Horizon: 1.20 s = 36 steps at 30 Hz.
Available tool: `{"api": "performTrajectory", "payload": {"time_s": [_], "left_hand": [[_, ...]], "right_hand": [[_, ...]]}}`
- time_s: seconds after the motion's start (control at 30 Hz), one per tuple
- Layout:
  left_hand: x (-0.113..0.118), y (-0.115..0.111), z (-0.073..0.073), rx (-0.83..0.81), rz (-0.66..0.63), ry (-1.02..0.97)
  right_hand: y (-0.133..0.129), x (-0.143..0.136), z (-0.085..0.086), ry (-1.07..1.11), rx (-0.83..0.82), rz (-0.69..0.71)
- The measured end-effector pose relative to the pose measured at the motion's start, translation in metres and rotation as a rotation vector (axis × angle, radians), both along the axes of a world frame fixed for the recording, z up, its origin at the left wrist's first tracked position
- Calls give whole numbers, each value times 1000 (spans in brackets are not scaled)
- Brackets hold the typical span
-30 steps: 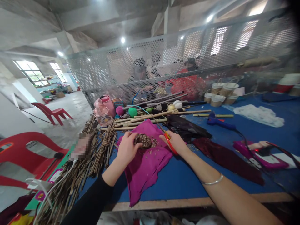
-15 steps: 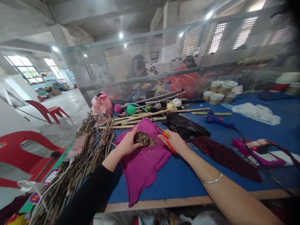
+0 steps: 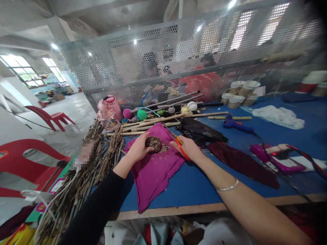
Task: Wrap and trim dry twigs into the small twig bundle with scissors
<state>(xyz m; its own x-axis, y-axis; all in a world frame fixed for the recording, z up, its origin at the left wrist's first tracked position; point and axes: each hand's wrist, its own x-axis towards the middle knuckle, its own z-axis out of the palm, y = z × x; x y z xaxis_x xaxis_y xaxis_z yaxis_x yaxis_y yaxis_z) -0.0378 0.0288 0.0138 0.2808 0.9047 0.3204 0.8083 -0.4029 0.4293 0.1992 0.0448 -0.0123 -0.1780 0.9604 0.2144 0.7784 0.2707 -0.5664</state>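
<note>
A: In the head view, how far has the work come?

B: Partway, I'd judge. A dark, flaky round clump point(image 3: 154, 144) sits in the middle of the frame, on the upper part of a magenta cloth point(image 3: 153, 177). The cloth lies spread out on the blue tabletop point(image 3: 196, 192), one corner pointing down toward the front edge.

A: So what looks done, and what looks left?

B: The clump already has a rounded outline. Loose bits point(image 3: 165, 147) lie just to its right, with a few more scattered below, so the gathering seems unfinished. The cloth is not folded over anything.

A: And the left hand point(image 3: 138, 148)?

B: Left of the clump, curved like a C. Thumb and fingers stand apart, with the clump's left edge between them; the thumb touches its lower edge. How hard it presses, I can't tell.

A: The right hand point(image 3: 188, 148)?

B: Right of centre, closed around the red handles of what look like scissors point(image 3: 182, 150). They point toward the upper left, over the cloth's right side. I can't tell whether the blades are parted.

A: Anything close by?

B: Black fabric point(image 3: 201, 130) lies just beyond the right hand; bundled twigs point(image 3: 111, 149) are left of the cloth.
</note>
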Motion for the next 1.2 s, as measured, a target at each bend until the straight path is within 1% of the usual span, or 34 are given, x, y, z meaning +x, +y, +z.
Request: {"api": "performTrajectory", "payload": {"time_s": [0.1,0.17,0.27,0.37,0.5,0.77,0.9,1.07,1.2], "left_hand": [[2,-9,-2,160,75,66],[3,-15,-6,190,95,130],[5,-20,-12,184,110,157],[2,-22,-15,165,85,76],[-5,-24,-15,129,63,-14],[3,-24,-21,134,60,85],[2,-23,-24,146,53,104],[0,-25,-20,143,41,58],[1,-27,-15,103,49,-60]], "right_hand": [[-1,-1,2,-7,4,5],[-2,-1,3,-14,8,6],[-3,-2,4,-14,-1,7],[-3,-1,3,-17,-4,10],[-2,-1,1,-29,9,17],[-3,-3,3,-57,-13,35],[-3,-2,3,-47,-14,31],[-2,-3,2,-43,-18,27],[-2,-3,2,-54,-6,26]]}}
